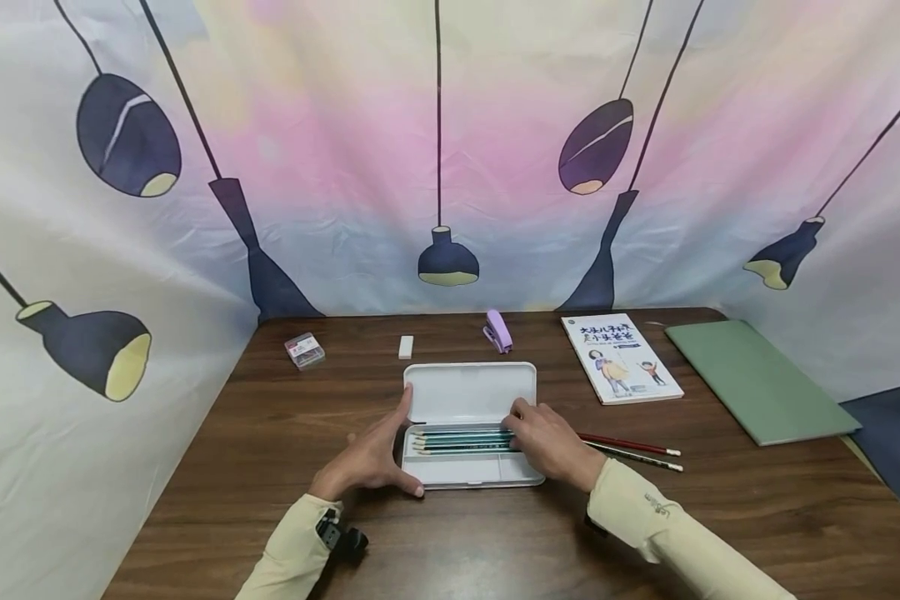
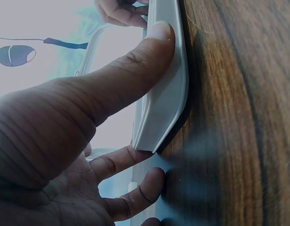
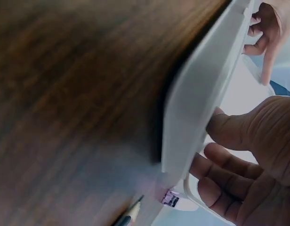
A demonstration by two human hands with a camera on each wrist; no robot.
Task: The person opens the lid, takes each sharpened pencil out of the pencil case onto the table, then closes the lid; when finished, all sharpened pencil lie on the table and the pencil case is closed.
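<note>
An open white pencil case point(image 1: 468, 392) lies on the brown table point(image 1: 270, 433), several teal pencils point(image 1: 461, 440) in its tray. My left hand point(image 1: 375, 454) is spread against the case's left end, thumb at the front corner, index finger on the lid's edge. Up close, the left hand point(image 2: 157, 108) presses its thumb on the case wall point(image 2: 171, 84). My right hand point(image 1: 543, 437) covers the pencils' right ends with curled fingers; whether it pinches one is hidden. From the right wrist, the right hand point(image 3: 229, 160) sits at the case rim point(image 3: 197, 103).
Two loose pencils point(image 1: 633, 448) lie right of the case. Behind it are a purple stapler point(image 1: 498, 330), a white eraser point(image 1: 406, 347) and a small box of clips point(image 1: 304, 350). A book point(image 1: 619, 357) and a green folder point(image 1: 757, 379) lie at the right. Cloth walls surround the table.
</note>
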